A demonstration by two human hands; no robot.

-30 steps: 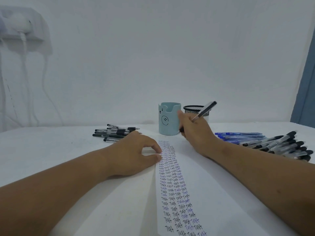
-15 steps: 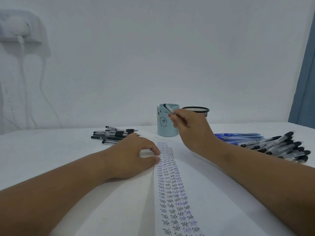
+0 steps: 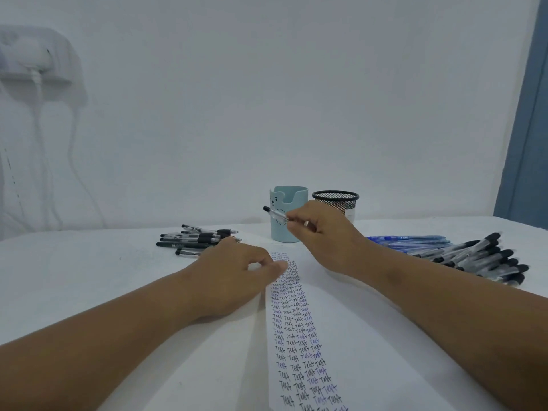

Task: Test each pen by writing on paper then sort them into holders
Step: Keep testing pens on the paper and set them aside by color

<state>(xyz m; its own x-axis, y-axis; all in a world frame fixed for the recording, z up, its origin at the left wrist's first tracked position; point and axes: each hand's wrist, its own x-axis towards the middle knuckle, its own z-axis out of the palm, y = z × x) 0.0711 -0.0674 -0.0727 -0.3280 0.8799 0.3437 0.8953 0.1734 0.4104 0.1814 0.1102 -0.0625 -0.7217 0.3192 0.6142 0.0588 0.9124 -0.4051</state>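
At twelve o'clock from me, just in front of the blue cup (image 3: 289, 215), I have the pen (image 3: 275, 215) pinched at one end in my right hand (image 3: 324, 232). It lies nearly level, its black end pointing to ten o'clock, off the paper (image 3: 355, 336) and in the air. I judge it tested and on its way to be sorted, which is why I hold it by the tip of my fingers rather than in a writing grip.

My left hand (image 3: 234, 274) rests on the paper's left edge at about eleven o'clock, thumb and forefinger lightly curled and touching the sheet, grasping nothing. It is there to keep the paper from sliding while I write. The sheet runs from twelve o'clock toward me, with columns of the word "Test" (image 3: 299, 336) in black and blue down its left part. The many rows tell me a good share of pens have been tried.

The mesh holder (image 3: 336, 200) stands just beside the cup, at one o'clock, partly hidden behind my right hand. I cannot see into either holder.

A small group of black pens (image 3: 192, 240) lies at eleven o'clock on the desk (image 3: 74, 277), beyond my left hand. At two o'clock lies a row of blue pens (image 3: 415, 240), and nearer me a larger heap (image 3: 486, 256) with black caps, close to my right arm for easy reach. Which of these are untested I cannot tell.
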